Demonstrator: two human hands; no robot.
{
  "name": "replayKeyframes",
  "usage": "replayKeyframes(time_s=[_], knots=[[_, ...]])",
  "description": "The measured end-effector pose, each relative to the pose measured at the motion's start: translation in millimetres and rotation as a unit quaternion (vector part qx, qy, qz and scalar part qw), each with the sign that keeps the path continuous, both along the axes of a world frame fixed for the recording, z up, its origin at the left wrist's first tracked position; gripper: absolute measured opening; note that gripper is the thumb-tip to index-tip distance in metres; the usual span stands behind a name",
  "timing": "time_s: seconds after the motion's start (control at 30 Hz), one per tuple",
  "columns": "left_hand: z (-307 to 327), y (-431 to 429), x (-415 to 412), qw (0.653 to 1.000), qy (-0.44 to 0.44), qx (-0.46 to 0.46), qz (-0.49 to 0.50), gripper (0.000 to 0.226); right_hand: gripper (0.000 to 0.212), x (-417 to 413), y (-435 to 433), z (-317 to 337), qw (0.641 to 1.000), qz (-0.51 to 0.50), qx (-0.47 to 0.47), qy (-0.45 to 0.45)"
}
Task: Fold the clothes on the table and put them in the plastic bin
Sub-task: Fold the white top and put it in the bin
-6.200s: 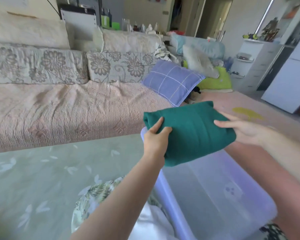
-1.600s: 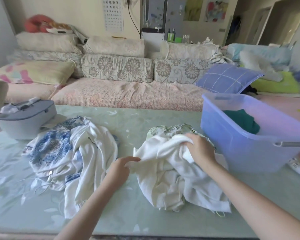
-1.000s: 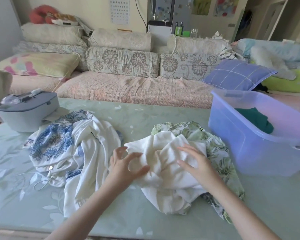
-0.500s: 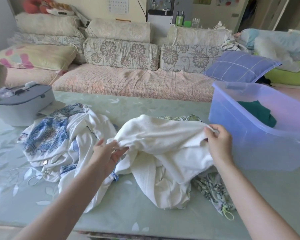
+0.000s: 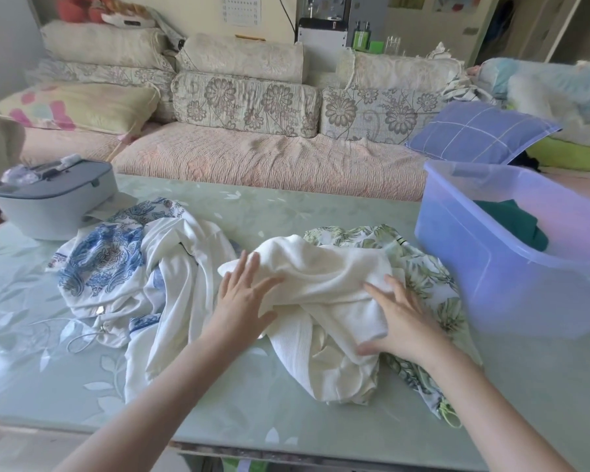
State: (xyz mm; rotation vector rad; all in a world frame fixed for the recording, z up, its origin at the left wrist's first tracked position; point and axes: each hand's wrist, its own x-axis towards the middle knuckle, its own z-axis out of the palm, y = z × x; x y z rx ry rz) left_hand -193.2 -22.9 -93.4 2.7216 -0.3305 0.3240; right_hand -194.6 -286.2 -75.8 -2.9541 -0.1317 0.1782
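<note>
White and a little creamy, with a fine ribbed weave, the knit garment [image 5: 324,281] lies crumpled in the middle of the table [image 5: 286,206], bunched in thick soft folds, and one part of it hangs toward the near edge. Both hands lie flat on it and grasp nothing. The left hand [image 5: 242,298] presses its left end with fingers spread and straight. The right hand [image 5: 399,318] rests on its right side, fingers also spread. Under this garment, on the right, a leaf-print cloth [image 5: 430,281] in pale green shows. To the left, touching it, lies a blue-and-white patterned garment [image 5: 103,264]. The plastic bin [image 5: 484,274], translucent violet, stands at the right end of the table, just beside the leaf-print cloth, and holds a dark green cloth [image 5: 511,223]. A grey box [image 5: 52,199] stands at the far left.
</note>
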Motion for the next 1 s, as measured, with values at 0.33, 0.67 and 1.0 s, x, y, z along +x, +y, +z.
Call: replayKeyframes(time_s=[0.33, 0.67, 1.0], knots=[[8, -1, 10, 0.999, 0.043, -0.015, 0.02, 0.057, 0.01, 95, 38, 73, 0.936, -0.059, 0.23, -0.259], [-9, 4, 15, 0.993, 0.083, 0.08, -0.009, 0.061, 0.061, 100, 68, 32, 0.972, -0.014, 0.215, -0.095], [2, 11, 8, 0.997, 0.028, -0.041, 0.059, 0.037, 0.032, 31, -6, 4, 0.927, -0.103, 0.272, -0.238]])
